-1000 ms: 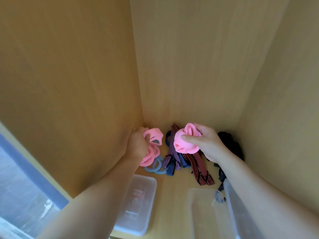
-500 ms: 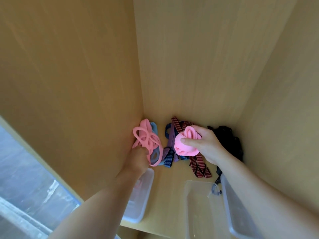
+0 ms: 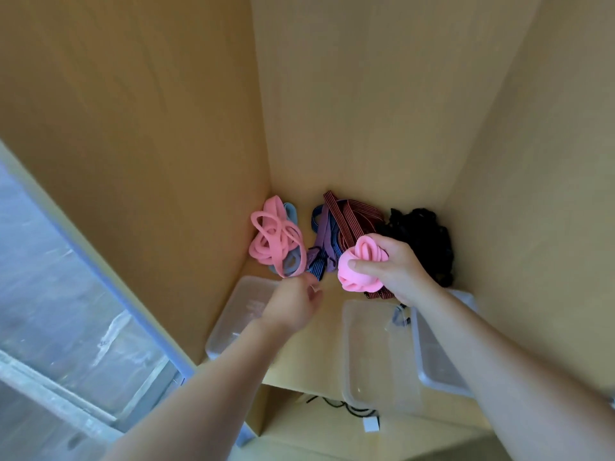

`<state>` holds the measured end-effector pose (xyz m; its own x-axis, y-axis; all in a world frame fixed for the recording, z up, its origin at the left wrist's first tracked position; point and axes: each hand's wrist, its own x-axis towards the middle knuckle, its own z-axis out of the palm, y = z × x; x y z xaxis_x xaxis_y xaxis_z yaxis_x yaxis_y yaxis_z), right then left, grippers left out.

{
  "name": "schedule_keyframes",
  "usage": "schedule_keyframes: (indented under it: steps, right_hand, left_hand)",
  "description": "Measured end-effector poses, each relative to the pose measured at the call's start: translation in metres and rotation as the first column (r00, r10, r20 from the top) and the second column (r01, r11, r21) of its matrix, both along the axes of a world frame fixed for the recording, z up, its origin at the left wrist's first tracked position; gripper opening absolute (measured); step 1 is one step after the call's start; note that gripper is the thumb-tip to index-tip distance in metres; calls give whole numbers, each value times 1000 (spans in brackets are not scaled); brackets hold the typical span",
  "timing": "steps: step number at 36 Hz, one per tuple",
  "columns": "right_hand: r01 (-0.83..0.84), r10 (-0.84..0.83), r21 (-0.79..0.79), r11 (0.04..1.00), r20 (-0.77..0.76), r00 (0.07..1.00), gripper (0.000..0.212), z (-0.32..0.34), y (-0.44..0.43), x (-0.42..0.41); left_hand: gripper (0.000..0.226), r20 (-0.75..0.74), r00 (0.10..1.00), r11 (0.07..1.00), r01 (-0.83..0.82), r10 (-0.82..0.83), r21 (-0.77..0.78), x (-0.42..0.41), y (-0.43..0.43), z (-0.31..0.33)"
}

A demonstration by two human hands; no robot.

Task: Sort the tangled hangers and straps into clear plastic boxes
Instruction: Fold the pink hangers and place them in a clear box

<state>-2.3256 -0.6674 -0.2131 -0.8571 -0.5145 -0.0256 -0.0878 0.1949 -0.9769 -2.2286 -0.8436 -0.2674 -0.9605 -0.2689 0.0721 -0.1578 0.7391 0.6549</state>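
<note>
The left grip (image 3: 294, 299) has let go of the pink loop tangle (image 3: 276, 241), which now lies in the back-left corner of the shelf (image 3: 326, 344). Released, it has drawn back over the left clear box (image 3: 239, 304). The right grip (image 3: 396, 271) stays clenched round the rolled pink band (image 3: 367, 249), probably the next thing to box.

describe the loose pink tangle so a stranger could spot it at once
Look into the wooden cupboard, at the back left corner of its floor. There loose pink loops lie against the left wall, on pale blue bands. Unlike the tight pink bundle gripped in the right hand, they sprawl open, unrolled.
</note>
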Motion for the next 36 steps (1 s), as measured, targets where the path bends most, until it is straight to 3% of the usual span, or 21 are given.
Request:
schedule_keyframes:
  steps: [7, 12, 25, 28, 32, 34, 36]
  right_hand:
    - [103, -102, 27, 994, -14, 995, 23, 1, 26, 26]
    - [157, -157, 22, 987, -18, 988, 20, -1, 35, 43]
    - [4, -15, 138, 990, 76, 997, 21, -37, 9, 68]
    - [-32, 14, 206, 978, 89, 996, 31, -46, -6, 70]
    - [-140, 116, 344, 928, 89, 989, 19, -56, -18, 69]
    - [-191, 191, 448, 873, 46, 981, 16, -54, -23, 66]
    - [-262, 317, 602, 755, 15, 948, 18, -49, -26, 61]
  left_hand:
    - [28, 222, 960, 985, 167, -170, 33, 18, 31, -3]
    - [28, 328, 918, 974, 199, -224, 110, 23, 37, -2]
    - [28, 244, 965, 987, 57, -93, 152, 17, 2, -6]
    - [27, 226, 971, 984, 40, -80, 176, 16, -5, -9]
    - [28, 232, 969, 988, 48, -81, 146, 16, -12, -13]
    - [28, 229, 970, 989, 54, -84, 137, 15, -14, -15]
    - [27, 219, 972, 993, 65, -85, 98, 14, -14, -16]
